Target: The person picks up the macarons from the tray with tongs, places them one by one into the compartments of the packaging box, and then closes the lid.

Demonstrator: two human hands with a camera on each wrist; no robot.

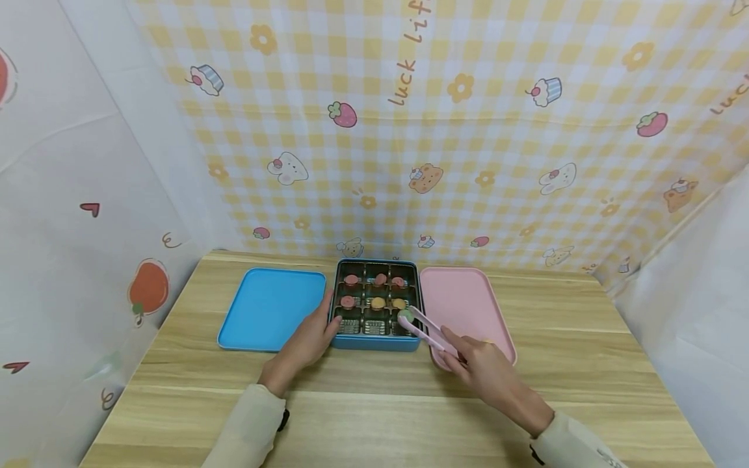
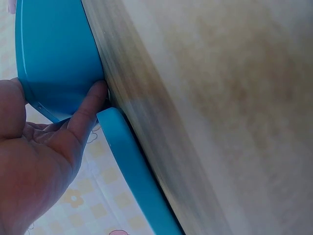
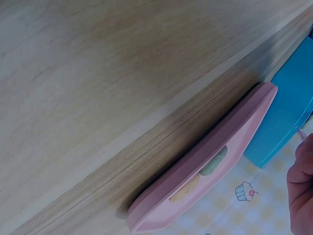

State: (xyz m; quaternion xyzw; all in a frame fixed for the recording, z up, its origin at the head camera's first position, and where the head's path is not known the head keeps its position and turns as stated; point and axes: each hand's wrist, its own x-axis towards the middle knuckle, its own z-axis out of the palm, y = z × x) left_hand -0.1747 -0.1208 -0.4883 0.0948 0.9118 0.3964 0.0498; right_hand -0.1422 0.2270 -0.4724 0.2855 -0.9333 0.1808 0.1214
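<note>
A blue rectangular box (image 1: 374, 343) with a dark compartmented insert stands at the middle of the table. My left hand (image 1: 310, 335) holds its left side, thumb over the rim near the front corner and fingers along the outer wall, as the left wrist view shows. Pale pink tongs (image 1: 418, 331) are gripped in my right hand (image 1: 486, 367). Between their tips is a small round green cookie (image 1: 406, 315), over the front right compartment. Pink cookies (image 1: 348, 301) and yellow cookies (image 1: 378, 303) sit in the back and middle rows.
Left of the box lies a flat blue lid (image 1: 275, 309). A pink tray (image 1: 459, 296) is to its right, partly under my right hand. In the right wrist view it bears a green cookie (image 3: 214, 161) and a yellow cookie (image 3: 186, 189). A patterned cloth (image 1: 380, 143) hangs behind the table.
</note>
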